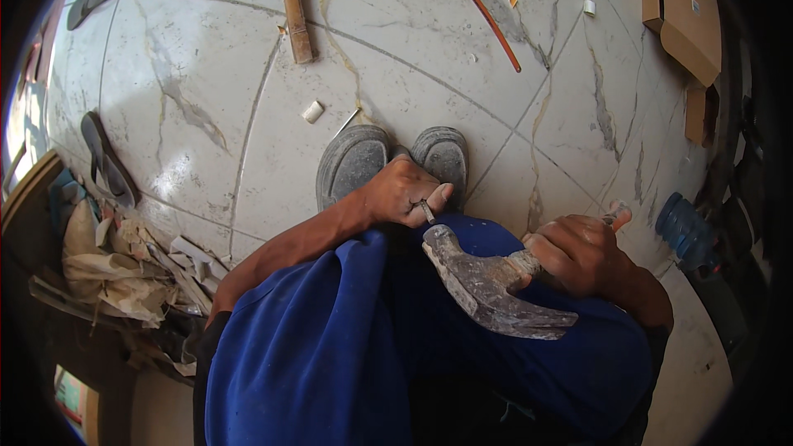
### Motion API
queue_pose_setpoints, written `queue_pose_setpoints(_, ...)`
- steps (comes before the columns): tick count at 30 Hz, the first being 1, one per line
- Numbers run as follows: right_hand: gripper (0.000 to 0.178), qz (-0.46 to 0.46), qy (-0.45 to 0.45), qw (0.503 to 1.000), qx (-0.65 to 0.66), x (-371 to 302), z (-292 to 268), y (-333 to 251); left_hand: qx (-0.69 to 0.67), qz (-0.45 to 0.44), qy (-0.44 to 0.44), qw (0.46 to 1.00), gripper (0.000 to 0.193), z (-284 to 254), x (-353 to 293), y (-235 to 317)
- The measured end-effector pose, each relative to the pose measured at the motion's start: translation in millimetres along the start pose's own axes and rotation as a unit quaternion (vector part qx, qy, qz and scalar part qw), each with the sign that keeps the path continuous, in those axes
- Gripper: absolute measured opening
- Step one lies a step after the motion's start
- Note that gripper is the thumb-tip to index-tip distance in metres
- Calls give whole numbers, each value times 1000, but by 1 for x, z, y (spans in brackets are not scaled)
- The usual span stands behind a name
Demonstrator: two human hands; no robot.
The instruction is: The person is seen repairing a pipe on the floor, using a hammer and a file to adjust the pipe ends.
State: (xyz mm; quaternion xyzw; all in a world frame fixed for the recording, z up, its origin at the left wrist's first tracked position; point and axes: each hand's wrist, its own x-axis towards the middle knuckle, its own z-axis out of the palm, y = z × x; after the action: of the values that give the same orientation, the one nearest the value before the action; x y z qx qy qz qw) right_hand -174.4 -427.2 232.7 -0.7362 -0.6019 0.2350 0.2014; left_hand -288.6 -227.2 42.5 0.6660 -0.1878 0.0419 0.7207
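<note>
My left hand (405, 190) is closed around a thin metal rod, and the rod's blunt end (428, 212) pokes out beside the thumb. Its other end is hidden by the hand. In my right hand (574, 252) is a worn, dust-covered claw hammer (487, 281), gripped by the handle close to the head. The hammer's striking face is just below the rod's end, over my blue-clothed lap (314, 339). Past the left hand are my dusty grey shoes (355, 161). A thin shiny strip (349, 121) shows at the left shoe's toe.
Tiled floor carries a wooden strip (293, 8), a red-and-black rod (487, 12), a small white piece (313, 111) and scattered bits. Sandals (107, 161) lie left, above a heap of scraps (124, 264). At right are a cardboard box (686, 16) and a blue plastic bottle (686, 227).
</note>
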Motion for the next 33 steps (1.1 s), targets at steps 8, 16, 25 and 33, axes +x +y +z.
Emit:
queue_pose_setpoints(8, 29, -5, -17, 1000, -20, 3, 10, 8, 6, 11, -3, 1000, 42, -1, -1, -3)
queue_pose_setpoints(16, 28, -20, 7, 999, -26, 1, 17, 8, 7, 6, -5, 1000, 41, -1, -2, -5)
queue_pose_setpoints(25, 26, -23, 10, 998, -53, -2, 22, 5, 4, 10, -12, 1000, 41, -6, 2, 1)
queue_pose_setpoints(33, 29, -66, 69, 995, -10, -15, 24, 8, -9, -42, 122, 992, 45, -11, -8, 5)
